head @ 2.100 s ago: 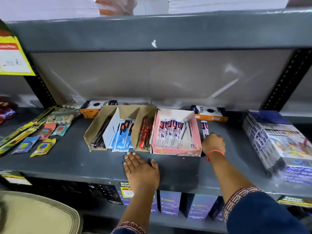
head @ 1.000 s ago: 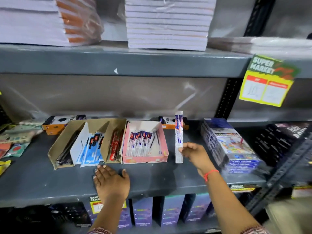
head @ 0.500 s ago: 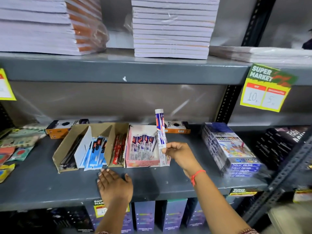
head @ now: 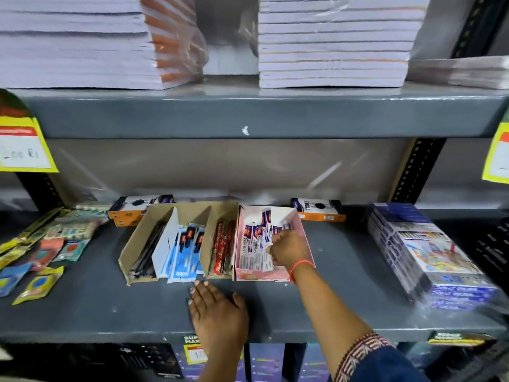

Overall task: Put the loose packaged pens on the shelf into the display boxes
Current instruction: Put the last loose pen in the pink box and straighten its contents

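Observation:
A pink display box (head: 308,238) stands on the grey shelf (head: 88,307), filled with white-and-blue packaged pens. My right hand (head: 287,248) is inside this box, its fingers closed on one white-and-blue pen pack (head: 263,238) that lies among the others. Left of it a brown cardboard display box (head: 132,252) holds black pens, blue packs (head: 186,249) and red packs (head: 223,250) in separate compartments. My left hand (head: 217,315) lies flat, palm down, on the shelf in front of the boxes and holds nothing.
Two orange-and-white small boxes (head: 137,209) (head: 318,213) sit behind the display boxes. A wrapped stack of colourful boxes (head: 429,255) stands at the right. Loose flat packets (head: 41,249) lie at the left. Notebook stacks (head: 333,42) fill the upper shelf. Yellow price tags (head: 23,144) hang from its edge.
My right hand picked the pen pack up from the shelf right of the pink box, raised it upright, then brought it down into the pink box. My left hand stayed flat.

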Action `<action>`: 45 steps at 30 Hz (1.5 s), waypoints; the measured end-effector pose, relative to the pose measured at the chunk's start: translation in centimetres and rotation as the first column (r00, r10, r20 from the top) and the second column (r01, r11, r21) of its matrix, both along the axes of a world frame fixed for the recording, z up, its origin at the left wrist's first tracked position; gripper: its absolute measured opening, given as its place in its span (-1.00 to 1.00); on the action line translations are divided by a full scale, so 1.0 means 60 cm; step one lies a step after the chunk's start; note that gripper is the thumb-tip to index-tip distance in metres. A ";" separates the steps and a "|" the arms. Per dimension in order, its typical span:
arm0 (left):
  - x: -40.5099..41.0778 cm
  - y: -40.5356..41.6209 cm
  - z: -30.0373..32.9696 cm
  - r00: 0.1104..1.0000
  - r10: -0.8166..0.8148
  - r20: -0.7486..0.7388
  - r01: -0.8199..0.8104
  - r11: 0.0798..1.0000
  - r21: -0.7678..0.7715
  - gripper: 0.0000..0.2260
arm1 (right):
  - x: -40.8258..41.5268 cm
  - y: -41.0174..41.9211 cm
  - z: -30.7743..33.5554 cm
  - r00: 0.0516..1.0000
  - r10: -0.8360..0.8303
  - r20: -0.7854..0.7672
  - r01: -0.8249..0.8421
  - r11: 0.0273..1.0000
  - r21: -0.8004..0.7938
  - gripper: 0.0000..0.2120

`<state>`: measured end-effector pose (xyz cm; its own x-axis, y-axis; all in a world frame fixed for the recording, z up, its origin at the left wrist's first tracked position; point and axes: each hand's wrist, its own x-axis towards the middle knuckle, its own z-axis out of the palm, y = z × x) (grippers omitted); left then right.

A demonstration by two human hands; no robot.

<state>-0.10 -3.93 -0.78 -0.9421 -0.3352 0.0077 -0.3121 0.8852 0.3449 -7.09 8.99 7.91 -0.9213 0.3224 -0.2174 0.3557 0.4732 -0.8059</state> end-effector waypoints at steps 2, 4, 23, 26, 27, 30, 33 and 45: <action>-0.001 0.000 0.000 1.000 0.016 -0.005 -0.016 1.000 0.017 -0.29 | -0.008 -0.008 -0.005 1.000 0.006 0.023 -0.006 1.000 0.018 -0.63; 0.000 0.002 0.000 1.000 0.008 -0.007 -0.008 1.000 0.002 -0.30 | -0.013 -0.014 -0.013 0.997 0.040 0.064 -0.043 0.998 0.048 -0.63; 0.001 0.003 -0.004 1.000 -0.014 -0.013 0.013 0.999 -0.029 -0.31 | 0.016 0.031 -0.015 0.980 0.151 0.128 -0.195 0.623 0.757 -0.61; 0.001 0.003 -0.006 1.000 -0.016 -0.022 0.016 1.000 -0.016 -0.29 | 0.016 0.033 -0.023 0.976 0.149 0.158 -0.217 0.633 0.743 -0.62; 0.001 0.003 -0.006 1.000 -0.015 -0.019 0.015 1.000 -0.015 -0.29 | 0.015 0.032 -0.026 0.977 0.145 0.156 -0.213 0.645 0.734 -0.62; 0.001 0.002 -0.005 1.000 -0.015 -0.001 0.015 0.999 -0.037 -0.29 | 0.013 0.032 -0.027 0.981 0.132 0.145 -0.196 0.667 0.719 -0.62; 0.001 0.002 -0.005 1.000 -0.015 -0.002 0.015 0.999 -0.045 -0.29 | 0.009 0.034 -0.027 0.982 0.124 0.145 -0.190 0.669 0.718 -0.61; 0.000 0.003 -0.011 0.997 -0.005 -0.073 0.006 1.000 0.005 -0.15 | -0.015 0.041 -0.027 0.974 0.051 0.221 -0.183 0.752 0.633 -0.69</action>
<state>-0.12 -3.77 -1.44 -0.9409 -0.3301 0.0752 -0.2808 0.8851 0.3712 -8.00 11.46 6.32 -0.9271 0.3387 -0.1608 0.3682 0.9033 -0.2200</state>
